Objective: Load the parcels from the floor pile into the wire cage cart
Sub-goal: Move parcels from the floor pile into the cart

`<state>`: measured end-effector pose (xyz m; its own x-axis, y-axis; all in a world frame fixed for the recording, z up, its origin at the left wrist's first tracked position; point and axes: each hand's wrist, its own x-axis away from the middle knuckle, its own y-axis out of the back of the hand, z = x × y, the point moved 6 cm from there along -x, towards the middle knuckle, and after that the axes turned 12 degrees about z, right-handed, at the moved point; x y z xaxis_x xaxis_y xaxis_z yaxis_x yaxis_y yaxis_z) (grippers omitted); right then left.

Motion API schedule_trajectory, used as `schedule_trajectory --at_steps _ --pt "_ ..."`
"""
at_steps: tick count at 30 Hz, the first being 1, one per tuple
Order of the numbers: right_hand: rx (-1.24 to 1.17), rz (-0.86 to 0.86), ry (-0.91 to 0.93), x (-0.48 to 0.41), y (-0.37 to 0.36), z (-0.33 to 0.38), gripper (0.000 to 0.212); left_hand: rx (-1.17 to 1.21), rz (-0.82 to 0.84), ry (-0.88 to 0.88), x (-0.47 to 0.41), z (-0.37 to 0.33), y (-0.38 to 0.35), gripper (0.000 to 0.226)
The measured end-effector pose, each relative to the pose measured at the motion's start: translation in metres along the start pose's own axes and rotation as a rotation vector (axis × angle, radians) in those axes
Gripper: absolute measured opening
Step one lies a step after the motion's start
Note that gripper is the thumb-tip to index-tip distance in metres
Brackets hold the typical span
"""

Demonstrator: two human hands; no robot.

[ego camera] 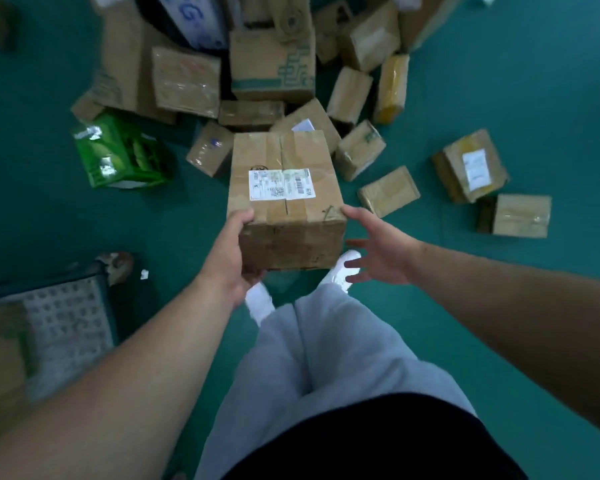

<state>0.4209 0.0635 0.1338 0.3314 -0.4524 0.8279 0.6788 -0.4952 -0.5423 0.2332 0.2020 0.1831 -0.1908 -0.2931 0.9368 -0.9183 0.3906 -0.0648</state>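
- The left hand (pixel 229 261) gripped the labelled parcel (pixel 284 202) at its near left corner, with the thumb on the top face and the fingers curled under the bottom edge.
- The right hand (pixel 378 251) was spread, fingers straight and apart, just beside the parcel's near right edge. The thumb tip lay at the top corner; contact there could not be confirmed.
- The parcel occupied the centre of the frame, label face up, and appeared to be raised off the floor (pixel 534 81), since it overlapped the white shoes (pixel 343 268) below it.
- The floor pile (pixel 274 64) filled the upper centre of the frame. Loose boxes lay scattered to the right, and a green package (pixel 118 154) lay to the left.
- The wire cage cart (pixel 66 317) stood at the lower left edge of the frame, blurred; its load could not be read.
- Step in hand, as judged: securing one parcel for transfer — one hand bore it and the second had not yet taken hold.
- Next move, as judged: press the right hand against the right face to share the load, then swing the parcel toward the lower left and clear the cart's rim before lowering it.
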Motion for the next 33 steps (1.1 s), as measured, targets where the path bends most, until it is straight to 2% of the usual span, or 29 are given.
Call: schedule_trajectory --at_steps 1,5,10,13,18,20,23,26,30,33 --pt "0.031 0.029 -0.004 0.01 -0.013 0.001 0.073 0.045 -0.005 -0.03 0.018 0.003 0.007 0.027" --pt "0.205 0.161 0.036 0.038 -0.095 0.004 0.046 0.286 -0.034 -0.119 0.088 0.026 0.045 0.028" --pt "0.371 0.162 0.067 0.053 -0.188 -0.035 0.059 0.56 -0.074 -0.224 0.162 0.084 0.108 0.031" --pt "0.494 0.178 0.097 0.058 -0.242 -0.074 0.054 0.672 -0.098 -0.291 0.202 0.129 0.149 0.031" --pt "0.552 0.163 0.108 0.046 -0.329 -0.196 0.053 0.857 -0.14 -0.321 0.26 0.239 0.228 0.034" --pt "0.614 0.157 0.083 0.039 -0.366 -0.253 0.046 0.945 -0.197 -0.353 0.283 0.287 0.268 0.038" --pt "0.751 0.152 -0.02 0.029 -0.41 -0.324 0.045 1.042 -0.302 -0.404 0.32 0.342 0.325 0.041" --pt "0.901 0.255 -0.155 0.017 -0.469 -0.391 0.053 1.15 -0.423 -0.467 0.361 0.397 0.383 0.035" --pt "1.005 0.364 -0.182 0.005 -0.529 -0.428 0.046 1.241 -0.498 -0.514 0.386 0.43 0.421 0.037" --pt "1.063 0.357 -0.18 -0.011 -0.56 -0.446 0.044 1.303 -0.515 -0.526 0.394 0.442 0.443 0.038"
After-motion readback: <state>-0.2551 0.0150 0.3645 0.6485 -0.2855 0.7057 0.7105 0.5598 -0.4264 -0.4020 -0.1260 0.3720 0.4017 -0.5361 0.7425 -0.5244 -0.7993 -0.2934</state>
